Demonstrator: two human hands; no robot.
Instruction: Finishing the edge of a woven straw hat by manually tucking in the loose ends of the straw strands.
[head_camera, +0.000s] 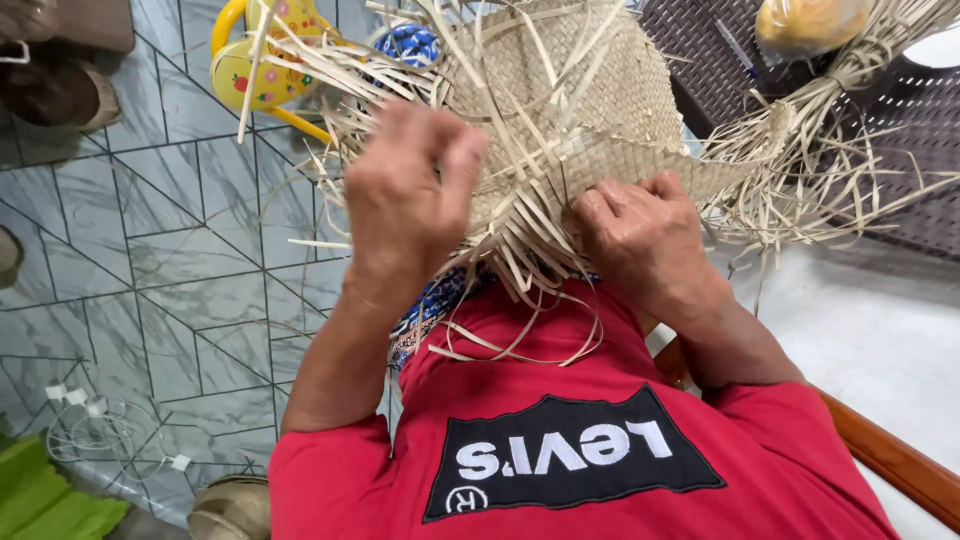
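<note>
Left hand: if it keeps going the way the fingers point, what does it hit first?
The left hand points up and away, into the woven mat. Its loose strips at the fingertips look first in line; the hand is blurred, so contact is unclear.

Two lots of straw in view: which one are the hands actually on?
The woven straw piece in the lap: both the left hand and right hand grip its loose strips. The tied bundle lies untouched, right.

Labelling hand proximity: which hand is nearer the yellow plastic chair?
Left. The left hand pinches straw strips just below the yellow plastic chair; the right hand presses the woven mat, farther right.
</note>
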